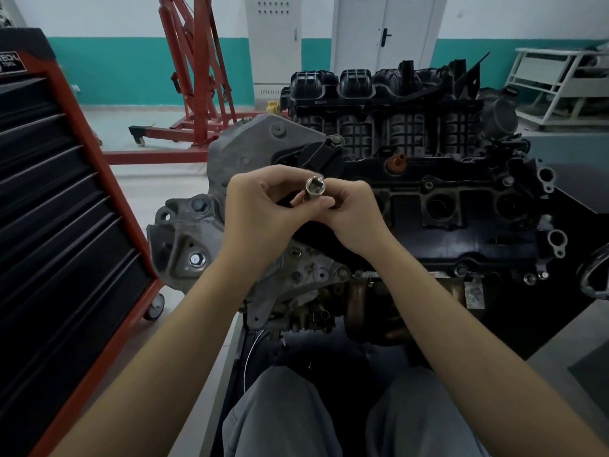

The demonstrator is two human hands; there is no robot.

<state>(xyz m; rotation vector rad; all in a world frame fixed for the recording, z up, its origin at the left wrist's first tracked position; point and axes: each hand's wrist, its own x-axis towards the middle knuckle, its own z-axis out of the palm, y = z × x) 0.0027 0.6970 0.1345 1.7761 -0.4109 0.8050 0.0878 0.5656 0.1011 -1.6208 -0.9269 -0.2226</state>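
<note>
My one view comes from a wide-angle camera worn on the person's head, looking forward and down. It sits close above a car engine [428, 206], which fills the middle of the frame. Both forearms run up from the bottom corners and meet at centre, where I see the left hand [263, 206] and right hand [352, 212] hold a metal socket [315, 186] near the lens. Grey trouser legs [280, 417] lie along the bottom edge. The wide lens bends the edges; a red and black tool cabinet [59, 209] leans in on the left. Farther off, facing the camera, stand a red engine hoist [197, 77], a white double door [382, 31] and a teal-banded wall [115, 67].
</note>
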